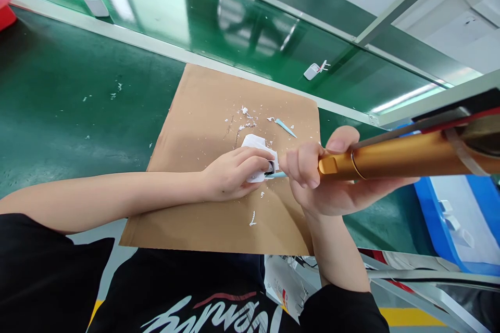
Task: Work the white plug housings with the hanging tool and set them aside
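On the brown cardboard sheet, my left hand presses its fingers round a small white plastic housing, holding it down. A dark hollow shows in the housing by the fingertips. My right hand is wrapped round a gold cylindrical hand tool, which reaches toward the camera at the right. From the fingers of that hand a thin light-blue tip runs to the housing's edge; where it joins the tool is hidden. A loose light-blue pointed piece lies beyond the housing.
White shavings are scattered over the cardboard and green table. A blue bin with several white parts stands at right. Two white plug housings sit along the back ledge. Something red is at far left.
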`<state>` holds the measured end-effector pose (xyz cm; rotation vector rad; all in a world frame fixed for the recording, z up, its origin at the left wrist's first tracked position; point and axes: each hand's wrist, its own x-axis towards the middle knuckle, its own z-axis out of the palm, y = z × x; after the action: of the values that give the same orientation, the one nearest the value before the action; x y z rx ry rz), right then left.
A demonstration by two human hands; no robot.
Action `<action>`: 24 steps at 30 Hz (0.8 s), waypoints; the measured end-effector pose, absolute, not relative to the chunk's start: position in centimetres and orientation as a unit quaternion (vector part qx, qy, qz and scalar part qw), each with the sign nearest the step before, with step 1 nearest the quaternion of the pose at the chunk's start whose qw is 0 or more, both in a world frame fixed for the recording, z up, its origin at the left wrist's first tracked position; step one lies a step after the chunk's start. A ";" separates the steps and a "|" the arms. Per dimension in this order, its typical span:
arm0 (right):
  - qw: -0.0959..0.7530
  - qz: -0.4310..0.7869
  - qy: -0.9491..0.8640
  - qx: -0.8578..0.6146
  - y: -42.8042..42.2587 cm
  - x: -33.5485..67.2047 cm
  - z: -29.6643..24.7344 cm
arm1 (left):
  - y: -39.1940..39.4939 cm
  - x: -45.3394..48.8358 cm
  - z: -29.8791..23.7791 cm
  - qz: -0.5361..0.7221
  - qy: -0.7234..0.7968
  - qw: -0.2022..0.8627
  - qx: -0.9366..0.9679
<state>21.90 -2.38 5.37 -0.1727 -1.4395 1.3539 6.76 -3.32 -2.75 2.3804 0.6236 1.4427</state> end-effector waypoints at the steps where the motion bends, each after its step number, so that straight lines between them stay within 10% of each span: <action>1: 0.547 0.569 -0.610 -0.076 -2.4 21.9 5.4 | -3.3 6.8 -2.7 0.502 0.212 0.141 0.827; 24: 0.560 0.563 -0.598 -0.106 -2.5 22.3 5.2 | -3.3 6.5 -2.4 0.500 0.214 0.229 0.808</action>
<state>22.30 -2.54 5.15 -0.2493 -1.4106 1.3278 6.48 -3.27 -2.41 2.2226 0.5876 1.3749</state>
